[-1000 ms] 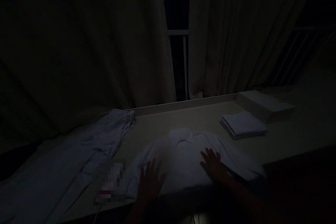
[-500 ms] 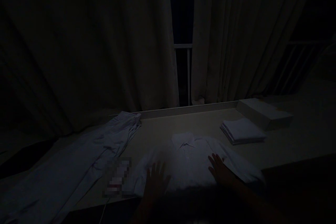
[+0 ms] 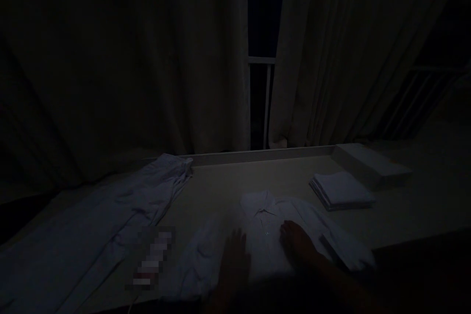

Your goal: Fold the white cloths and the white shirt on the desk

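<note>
A white button-up shirt (image 3: pixel 264 250) lies front up near the front edge of a pale surface (image 3: pixel 228 179), its collar pointing away from me and its sleeves out to the sides. On the left of its front rests my left hand (image 3: pixel 234 260), fingers extended and slightly blurred. My right hand (image 3: pixel 297 243) lies on the other side of the buttons, palm down with its fingers close together, seemingly flat on the cloth. Neither hand visibly grips the fabric. Darkness hides the shirt's lower part.
To the left, a long light garment (image 3: pixel 110 221) is spread out, with a pixelated strip-shaped object (image 3: pixel 152 260) and its cord beside it. At right sit a folded white cloth stack (image 3: pixel 342 189) and a pale box (image 3: pixel 371 162). Curtains (image 3: pixel 206 83) hang behind a low ledge.
Both hands have slid inward over the shirt, closer to the button line. The right fingers, spread before, are now closer together. The view has shifted slightly.
</note>
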`<state>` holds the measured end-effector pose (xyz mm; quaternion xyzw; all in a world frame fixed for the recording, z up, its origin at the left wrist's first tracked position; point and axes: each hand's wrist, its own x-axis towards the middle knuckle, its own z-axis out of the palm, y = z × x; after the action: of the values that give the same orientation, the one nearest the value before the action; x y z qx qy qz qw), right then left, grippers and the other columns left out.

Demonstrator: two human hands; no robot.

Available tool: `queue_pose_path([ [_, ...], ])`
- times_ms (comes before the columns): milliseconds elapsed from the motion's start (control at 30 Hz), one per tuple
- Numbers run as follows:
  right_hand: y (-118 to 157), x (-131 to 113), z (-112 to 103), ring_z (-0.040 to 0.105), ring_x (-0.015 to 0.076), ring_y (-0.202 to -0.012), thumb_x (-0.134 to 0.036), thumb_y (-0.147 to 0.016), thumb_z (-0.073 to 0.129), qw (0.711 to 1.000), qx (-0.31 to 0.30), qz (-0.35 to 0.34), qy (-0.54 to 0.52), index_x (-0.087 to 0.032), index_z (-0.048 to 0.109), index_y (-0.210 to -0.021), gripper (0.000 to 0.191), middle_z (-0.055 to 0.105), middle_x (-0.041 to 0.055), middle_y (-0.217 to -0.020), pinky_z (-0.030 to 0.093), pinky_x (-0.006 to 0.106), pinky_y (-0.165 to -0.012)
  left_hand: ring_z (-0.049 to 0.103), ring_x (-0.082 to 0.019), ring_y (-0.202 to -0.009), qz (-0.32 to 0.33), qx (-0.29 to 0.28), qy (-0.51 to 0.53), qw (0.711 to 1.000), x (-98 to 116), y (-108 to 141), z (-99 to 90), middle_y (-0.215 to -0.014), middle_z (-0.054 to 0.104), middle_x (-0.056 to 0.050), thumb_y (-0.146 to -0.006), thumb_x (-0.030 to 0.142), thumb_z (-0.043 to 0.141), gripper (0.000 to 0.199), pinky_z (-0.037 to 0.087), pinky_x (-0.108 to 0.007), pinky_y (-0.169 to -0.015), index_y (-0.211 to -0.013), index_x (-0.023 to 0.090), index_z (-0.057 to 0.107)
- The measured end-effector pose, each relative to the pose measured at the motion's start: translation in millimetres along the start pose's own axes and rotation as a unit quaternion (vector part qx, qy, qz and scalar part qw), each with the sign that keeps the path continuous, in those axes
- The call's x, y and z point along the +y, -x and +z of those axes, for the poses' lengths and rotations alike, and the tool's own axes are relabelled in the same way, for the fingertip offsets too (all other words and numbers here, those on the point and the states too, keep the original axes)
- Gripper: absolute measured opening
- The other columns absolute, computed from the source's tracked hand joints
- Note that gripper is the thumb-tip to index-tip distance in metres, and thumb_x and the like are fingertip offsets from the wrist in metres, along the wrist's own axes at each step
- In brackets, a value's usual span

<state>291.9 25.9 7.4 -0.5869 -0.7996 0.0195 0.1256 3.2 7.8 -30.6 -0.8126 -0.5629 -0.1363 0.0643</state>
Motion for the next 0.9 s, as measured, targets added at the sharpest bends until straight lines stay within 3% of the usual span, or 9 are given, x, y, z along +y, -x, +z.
queue_pose_path([
  [100, -25.3, -40.0, 20.5, 0.031, 0.0301, -0.14, -0.044, -0.098, 0.034, 0.999, -0.008, -0.033, -0.007, -0.019, 0.041, -0.145, 0.054, 0.034, 0.0117, -0.153, 0.027, 0.049, -0.113, 0.027, -0.029, -0.143, -0.01, -0.001, 0.03, 1.0, 16.0, -17.2, 10.1, -0.156, 0.029, -0.012, -0.094, 0.045, 0.037, 0.06, 0.029, -0.051, -0.113, -0.147, 0.018, 0.037],
  [233, -36.5, -69.8, 51.8, 0.011, 0.0296, -0.146, -0.049, -0.1, 0.024, 0.999, -0.025, -0.021, -0.013, -0.025, 0.024, -0.153, 0.058, 0.015, 0.0055, -0.159, 0.014, 0.055, -0.116, 0.027, -0.03, -0.143, -0.01, 0.002, 0.032, 0.999, 7.3, -30.1, 19.5, -0.156, 0.03, -0.01, -0.093, 0.055, 0.036, 0.062, 0.027, -0.054, -0.114, -0.148, 0.025, 0.035],
  [400, -43.6, -78.7, 65.0, 0.005, 0.0298, -0.147, -0.049, -0.101, 0.019, 0.999, -0.028, 0.005, -0.016, -0.026, 0.018, -0.153, 0.058, 0.008, 0.0047, -0.159, 0.008, 0.058, -0.116, 0.025, -0.029, -0.144, 0.004, 0.006, 0.031, 0.999, -16.8, -40.9, 15.7, -0.157, 0.029, -0.007, -0.093, 0.056, 0.036, 0.062, 0.024, -0.054, -0.115, -0.149, 0.03, 0.03],
  [633, -50.0, -78.9, 60.5, 0.004, 0.0304, -0.147, -0.05, -0.1, 0.019, 0.999, -0.019, -0.001, -0.029, -0.026, 0.018, -0.154, 0.059, 0.008, 0.0039, -0.159, 0.007, 0.058, -0.116, 0.027, -0.031, -0.143, 0.006, -0.013, 0.044, 0.999, -17.7, -48.2, 15.9, -0.155, 0.031, -0.008, -0.093, 0.054, 0.038, 0.061, 0.027, -0.054, -0.114, -0.148, 0.029, 0.035],
  [767, -47.4, -79.9, 60.0, 0.004, 0.0291, -0.147, -0.051, -0.099, 0.02, 0.999, -0.019, 0.008, -0.026, -0.025, 0.02, -0.153, 0.06, 0.01, 0.0031, -0.159, 0.007, 0.057, -0.116, 0.035, -0.027, -0.14, -0.011, -0.025, 0.048, 0.998, -37.3, -53.2, -10.1, -0.149, 0.042, -0.01, -0.095, 0.042, 0.035, 0.051, 0.03, -0.048, -0.114, -0.139, 0.02, 0.05],
  [833, -47.8, -79.6, 59.2, 0.004, 0.0289, -0.147, -0.052, -0.099, 0.02, 1.0, -0.019, 0.009, -0.024, -0.025, 0.021, -0.153, 0.061, 0.011, 0.0035, -0.159, 0.006, 0.056, -0.116, 0.036, -0.025, -0.14, -0.056, 0.0, 0.035, 0.998, -63.0, -54.6, -34.2, -0.147, 0.046, -0.01, -0.095, 0.032, 0.031, 0.049, 0.026, -0.045, -0.116, -0.134, 0.017, 0.055],
  [900, -50.2, -78.6, 57.9, 0.005, 0.029, -0.147, -0.053, -0.099, 0.02, 1.0, -0.016, 0.005, -0.021, -0.024, 0.023, -0.153, 0.061, 0.013, 0.0044, -0.159, 0.005, 0.056, -0.116, 0.04, -0.025, -0.137, -0.14, 0.016, 0.024, 0.99, -96.1, -52.0, -59.7, -0.144, 0.049, -0.013, -0.093, 0.027, 0.028, 0.049, 0.027, -0.042, -0.116, -0.131, 0.012, 0.056],
])
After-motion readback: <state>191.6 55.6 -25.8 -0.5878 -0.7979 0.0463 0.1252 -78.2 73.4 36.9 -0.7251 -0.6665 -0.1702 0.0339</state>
